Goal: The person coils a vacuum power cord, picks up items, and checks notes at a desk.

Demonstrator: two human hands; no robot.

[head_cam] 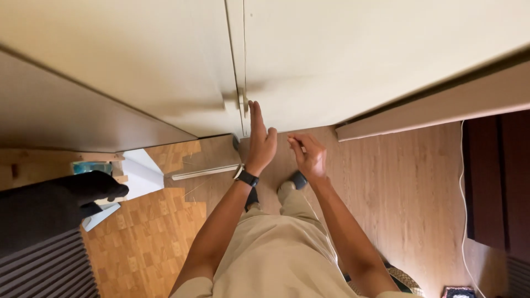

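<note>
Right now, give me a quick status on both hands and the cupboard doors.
Left hand open, fingertips up by the small door knob. Right hand empty, loosely curled, off the doors. Cream cupboard doors shut. Nothing between hands and doors.

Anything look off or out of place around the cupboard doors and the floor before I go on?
Two things. A pale strip lies loose and slanted on the wood floor just left of the left hand. A thin white cable trails down the floor at the right. The cream cupboard doors look shut and undamaged.
</note>
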